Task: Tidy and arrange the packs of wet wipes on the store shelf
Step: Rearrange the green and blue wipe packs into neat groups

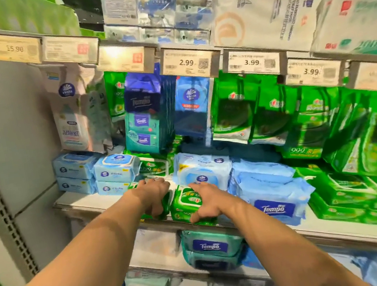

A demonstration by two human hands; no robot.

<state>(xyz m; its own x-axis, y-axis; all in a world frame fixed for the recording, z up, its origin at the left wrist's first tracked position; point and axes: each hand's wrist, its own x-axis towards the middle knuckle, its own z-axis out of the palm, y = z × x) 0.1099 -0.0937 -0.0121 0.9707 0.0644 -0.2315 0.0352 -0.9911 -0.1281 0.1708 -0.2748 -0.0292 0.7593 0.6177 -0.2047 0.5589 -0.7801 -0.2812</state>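
Both my hands reach onto the white store shelf [79, 200]. My left hand [154, 195] grips a green wet-wipe pack [167, 206] that is mostly hidden under the palm. My right hand [209, 201] clasps another green wet-wipe pack [184, 204] with a white lid, at the shelf's front edge. The two green packs sit side by side. Light blue wipe packs [116, 167] are stacked to the left, and a blue Tempo pack [275, 205] lies to the right.
Green hanging packs [275, 112] and blue Tempo packs [143, 115] fill the back of the shelf under price tags [189, 63]. Green multipacks [368, 199] lie at the right. Tissue bales [265, 13] sit on the shelf above, and teal Tempo packs [210, 246] on the one below.
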